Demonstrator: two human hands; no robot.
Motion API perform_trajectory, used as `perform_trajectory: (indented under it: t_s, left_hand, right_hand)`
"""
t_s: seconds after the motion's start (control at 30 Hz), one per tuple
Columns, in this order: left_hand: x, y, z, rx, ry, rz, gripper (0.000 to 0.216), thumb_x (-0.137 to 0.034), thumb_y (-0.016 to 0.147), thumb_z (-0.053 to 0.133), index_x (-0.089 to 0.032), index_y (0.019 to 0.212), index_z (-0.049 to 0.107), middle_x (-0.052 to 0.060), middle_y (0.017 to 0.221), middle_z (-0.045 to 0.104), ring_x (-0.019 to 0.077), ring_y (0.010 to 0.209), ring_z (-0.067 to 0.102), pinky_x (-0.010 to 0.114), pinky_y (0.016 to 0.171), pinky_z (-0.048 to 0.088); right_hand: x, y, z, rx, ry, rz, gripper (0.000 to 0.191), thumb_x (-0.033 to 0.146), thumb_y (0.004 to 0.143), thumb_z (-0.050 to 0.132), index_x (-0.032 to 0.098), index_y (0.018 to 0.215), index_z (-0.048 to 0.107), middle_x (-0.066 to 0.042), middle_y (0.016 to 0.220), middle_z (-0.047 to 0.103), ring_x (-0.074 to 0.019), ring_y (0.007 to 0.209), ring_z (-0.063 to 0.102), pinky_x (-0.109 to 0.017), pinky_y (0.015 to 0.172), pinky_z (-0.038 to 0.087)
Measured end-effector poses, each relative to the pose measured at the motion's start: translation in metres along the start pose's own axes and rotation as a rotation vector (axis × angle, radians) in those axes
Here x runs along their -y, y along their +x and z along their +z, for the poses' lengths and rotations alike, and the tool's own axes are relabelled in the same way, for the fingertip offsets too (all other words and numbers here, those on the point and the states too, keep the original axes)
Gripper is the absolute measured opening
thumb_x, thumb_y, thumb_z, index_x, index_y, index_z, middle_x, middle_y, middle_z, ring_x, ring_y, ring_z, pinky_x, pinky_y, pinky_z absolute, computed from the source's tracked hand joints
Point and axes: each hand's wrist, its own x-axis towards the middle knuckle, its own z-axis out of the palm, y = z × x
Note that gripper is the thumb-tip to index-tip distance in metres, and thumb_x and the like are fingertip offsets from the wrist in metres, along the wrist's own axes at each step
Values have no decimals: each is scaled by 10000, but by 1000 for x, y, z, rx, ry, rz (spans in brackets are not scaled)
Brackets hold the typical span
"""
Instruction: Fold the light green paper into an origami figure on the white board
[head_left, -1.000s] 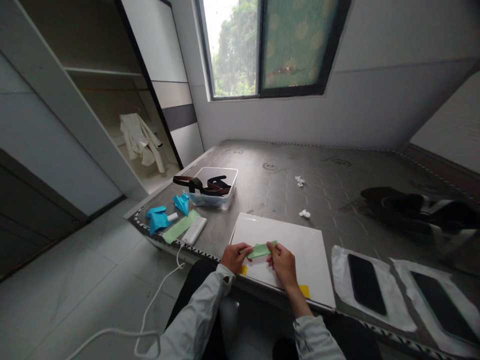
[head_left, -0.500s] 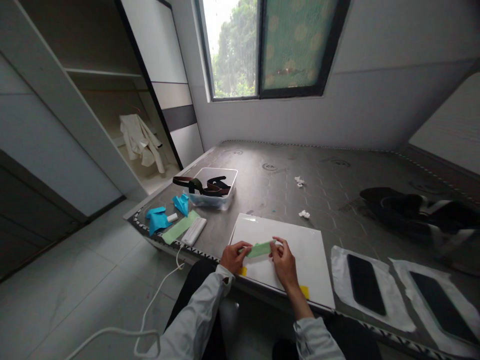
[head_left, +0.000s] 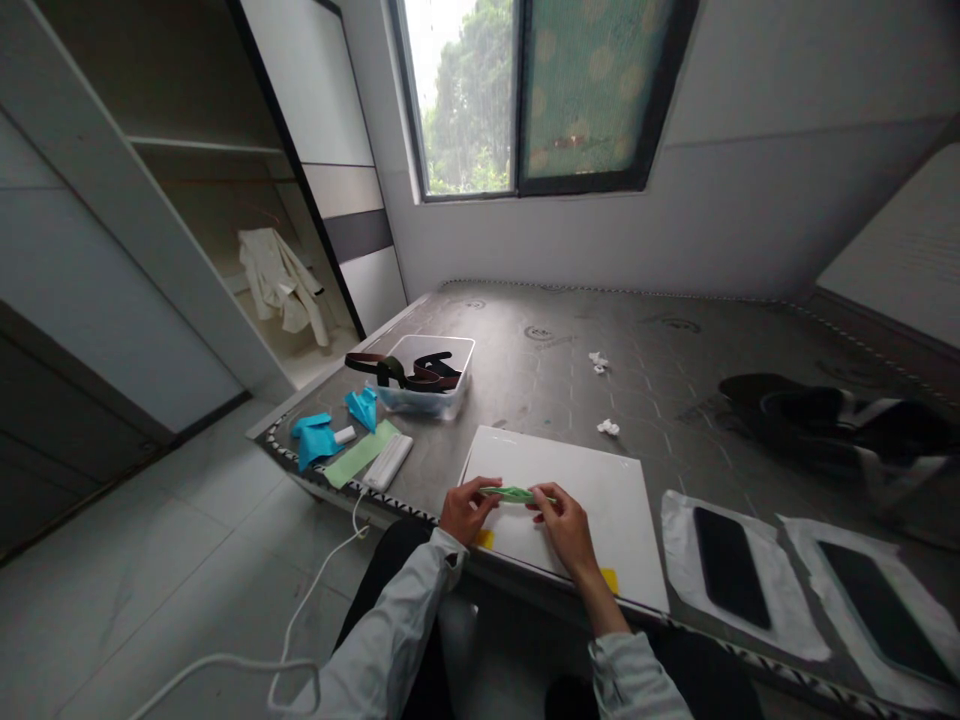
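The left hand [head_left: 465, 512] pinches one end of a green paper [head_left: 516, 494] between thumb and fingers, and the right hand [head_left: 566, 525] pinches the other end in the same way. The paper is therefore between the two hands, over the white box [head_left: 592, 490]. It looks narrow, and its edges show like layers slightly apart. I judge that the step in hand is the folding or opening of these layers; which of the two, I cannot tell. The next move calls for a light grip at both ends and a careful thumb at the layers, because thin paper may crease in the wrong place or tear.

Just below the left hand is a yellow piece [head_left: 485, 539] at the near edge of the box. To the left of this hand, on the mattress [head_left: 525, 320], lie a flat green strip [head_left: 364, 453] and a white power strip [head_left: 390, 463], side by side. Well to the right of the right hand lies a dark phone [head_left: 731, 565].
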Motion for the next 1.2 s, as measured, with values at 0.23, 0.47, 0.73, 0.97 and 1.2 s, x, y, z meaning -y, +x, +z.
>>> perform_trajectory:
  t_s: [0.23, 0.47, 0.73, 0.97, 1.2]
  left_hand:
    - [-3, -1, -4, -47, 33, 64, 133, -301, 860, 612, -221, 916, 701, 48, 1125, 747, 151, 737, 723, 280, 744, 574]
    - [-3, -2, -5, -48, 53, 111, 204, -247, 855, 599, -228, 1051, 653, 43, 1092, 743, 174, 894, 713, 265, 714, 580]
    - [3, -2, -2, -133, 53, 185, 101, -183, 828, 607, -205, 914, 558, 84, 1226, 651, 64, 556, 620, 261, 618, 566]
    - [3, -4, 0, -90, 125, 262, 48, -194, 809, 664, -194, 795, 711, 111, 1273, 596, 121, 726, 671, 283, 661, 584]
    - [12, -5, 4, -12, 150, 274, 85, -250, 801, 704, -223, 864, 753, 91, 1214, 627, 93, 642, 656, 257, 584, 591]
  right_hand:
    - [-3, -1, 4, 37, -45, -54, 326, 519, 798, 615, 209, 881, 670, -75, 905, 758, -242, 862, 730, -366, 771, 595]
    - [-6, -5, 2, 57, -197, -121, 297, 430, 895, 510, 242, 1112, 586, -42, 877, 767, -207, 779, 728, -315, 704, 563]
    - [-11, -5, 2, 158, -371, -321, 312, 202, 907, 406, 264, 1031, 686, -22, 1010, 756, -182, 936, 701, -315, 857, 529]
    - [-15, -5, 5, 134, -539, -366, 229, 300, 895, 535, 252, 1035, 709, -58, 1016, 766, -218, 942, 694, -359, 867, 504]
    - [-10, -8, 9, 90, -648, -372, 164, 282, 887, 580, 239, 890, 738, -39, 876, 783, -204, 844, 685, -348, 827, 404]
